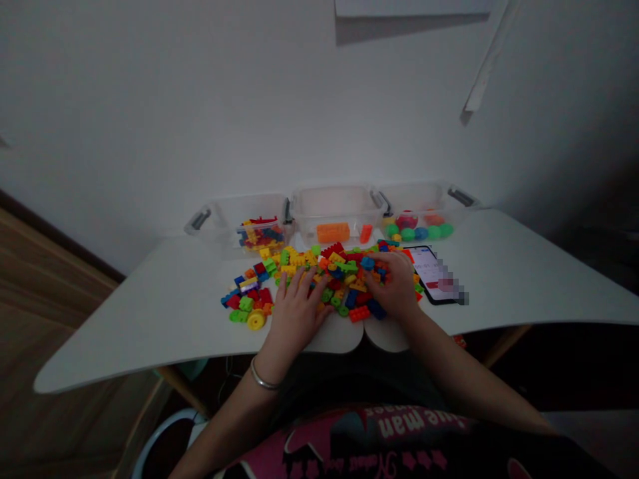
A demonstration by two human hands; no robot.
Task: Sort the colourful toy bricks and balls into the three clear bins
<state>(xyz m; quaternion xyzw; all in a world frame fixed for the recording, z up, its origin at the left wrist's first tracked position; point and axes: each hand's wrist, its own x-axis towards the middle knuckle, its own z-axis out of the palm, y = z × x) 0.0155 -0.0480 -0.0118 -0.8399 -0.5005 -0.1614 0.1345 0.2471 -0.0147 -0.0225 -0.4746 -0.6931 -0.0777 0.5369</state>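
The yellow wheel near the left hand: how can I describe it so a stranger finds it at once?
Start at the white table and the pile of bricks before the three clear bins. Go to the pile's near-left edge, just left of the left hand. The yellow wheel lies there: round, while its neighbours are blocky.

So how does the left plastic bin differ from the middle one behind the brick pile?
The left bin holds a heap of small mixed bricks in red, yellow and blue; the middle bin holds only a long orange block and a small orange-red piece. The left bin's contents sit bunched at its right end, while the middle bin's lie along its front. Both are clear tubs with dark handles, standing against the wall on the white table.
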